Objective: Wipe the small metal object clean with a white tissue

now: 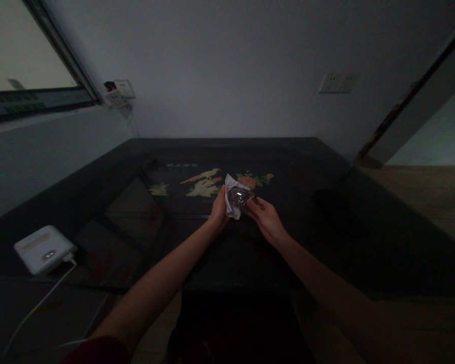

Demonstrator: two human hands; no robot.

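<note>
My left hand (219, 211) is closed around a white tissue (231, 186) wrapped about a small clear glass object (238, 197). My right hand (264, 217) grips the same glass object from the right side, fingers curled on it. Both hands meet above the dark glass-topped table (326, 167), just in front of its painted flower-and-bird panel (205, 183). The room is dim, so I cannot make out the shape of the glass object.
A white power bank (43, 248) with a white cable (41, 303) lies at the table's left front. Wall sockets (119, 92) sit in the left corner, with another socket plate (337, 82) on the back wall. A window (18, 55) is at left, a doorway (432, 131) at right.
</note>
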